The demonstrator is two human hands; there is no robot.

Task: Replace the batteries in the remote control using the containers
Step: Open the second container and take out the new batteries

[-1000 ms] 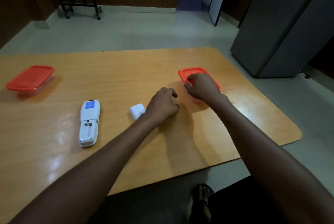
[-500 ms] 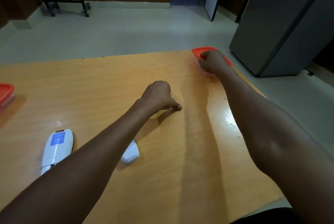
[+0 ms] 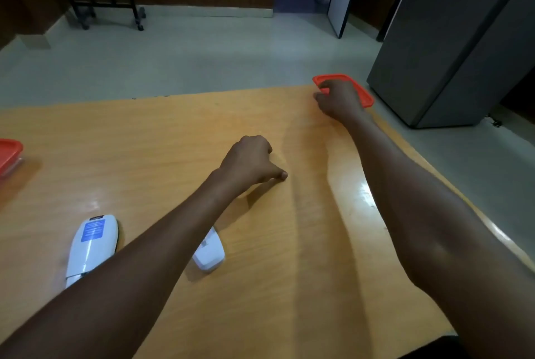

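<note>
My right hand (image 3: 340, 99) lies on the red-lidded container (image 3: 360, 92) at the far right corner of the bench (image 3: 289, 286), fingers curled over the lid's near-left edge, so my grip is clamped on it there. Whether the lid has begun to lift I cannot tell; my hand hides that corner. My left hand (image 3: 247, 161) rests as a loose fist on the bare wood in the middle, thumb out, fingers together and holding nothing.

Nearer me, partly under my left forearm, the remote (image 3: 91, 242) lies back up with its blue label showing, and just beside it on the right sits its white battery cover (image 3: 210, 254), off the remote. A second red container (image 3: 10, 153) sits well apart at the far left edge.

I judge the step in hand to be opening the right container, either to take fresh cells or drop spent ones; I cannot see batteries anywhere. The next move calls for peeling that corner up while the tub stays put. It sits close to the bench edge, so a hard pull could slide it off; my free left hand could steady it.
</note>
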